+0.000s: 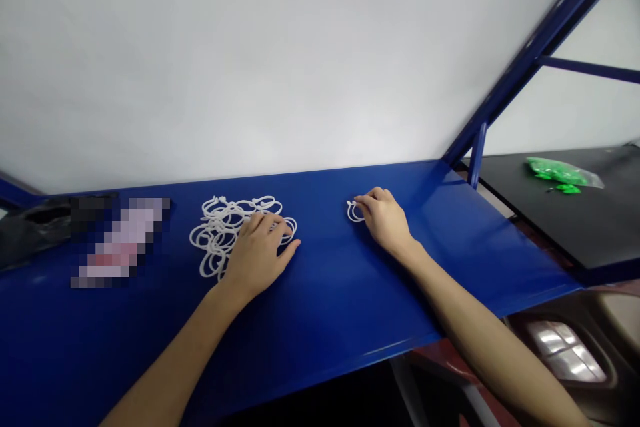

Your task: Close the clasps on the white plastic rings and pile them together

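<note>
Risking a big tangle

Pinching a white ring (352, 216) with the thumb and fingers of the right hand (387, 221), just right of the middle of the frame. Not telling one ring from two there. Resting the left hand (255, 253) on the ring pile (215, 235), left of the middle, with thumb spread out, seemingly not squeezing anything. Hiding some rings under the fingers.

Maybe snagging rings on each other, because of lying all mixed up. Maybe dropping the pinched ring, because of holding only a little edge. Maybe pushing rings about on the smooth blue table (325, 327), because of bumping the pile.

Counting two hands, one blue table, one pile and more than ten rings in it, too jumbled for a sure number. Counting one blurry pink packet (125, 233) and one black bag (30, 230) at the left of the frame. Counting one black table (555, 220) and one bag of green bits (557, 171) at the right, with a few loose bits just beside, too small for counting.
</note>
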Available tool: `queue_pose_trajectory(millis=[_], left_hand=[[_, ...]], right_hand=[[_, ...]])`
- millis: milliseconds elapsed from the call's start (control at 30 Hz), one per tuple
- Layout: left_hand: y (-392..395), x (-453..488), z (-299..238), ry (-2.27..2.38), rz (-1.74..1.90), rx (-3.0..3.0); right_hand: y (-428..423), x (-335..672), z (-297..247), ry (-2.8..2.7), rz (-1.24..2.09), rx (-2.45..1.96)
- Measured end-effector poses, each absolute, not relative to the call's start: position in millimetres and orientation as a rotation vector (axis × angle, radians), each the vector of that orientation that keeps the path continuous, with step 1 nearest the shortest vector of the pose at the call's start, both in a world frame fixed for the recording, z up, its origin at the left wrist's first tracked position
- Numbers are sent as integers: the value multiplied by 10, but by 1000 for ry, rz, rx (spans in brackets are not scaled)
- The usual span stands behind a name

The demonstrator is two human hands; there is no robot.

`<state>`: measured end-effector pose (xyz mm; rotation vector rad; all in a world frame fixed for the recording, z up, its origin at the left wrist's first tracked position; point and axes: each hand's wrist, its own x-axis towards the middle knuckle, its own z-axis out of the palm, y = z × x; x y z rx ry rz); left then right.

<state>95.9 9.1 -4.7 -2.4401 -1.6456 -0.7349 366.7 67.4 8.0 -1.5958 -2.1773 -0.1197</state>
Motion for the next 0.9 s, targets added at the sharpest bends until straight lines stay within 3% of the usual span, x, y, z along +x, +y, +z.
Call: queue_pose_trajectory(millis=[100, 233, 433, 533, 733, 900], left_hand=[[90, 982, -68, -1593, -722, -2443], [56, 1035, -23, -1492, -836, -2395], [-75, 1155, 75, -1244, -890, -2422], [-125, 1215, 80, -1179, -914, -2470], [-133, 1253, 74, -1631, -1339, -2334], [-116, 1260, 95, -1995, -1402, -2513]], right_hand=[[707, 3717, 69, -2188, -179, -1630], [627, 3614, 97, -2149, -53, -1333], [334, 3274, 105, -1998, 792, -1023], [247, 3170, 65, -1872, 1014, -976], [238, 3177, 46, -1794, 995, -927], [210, 3183, 45, -1914, 906, -853]])
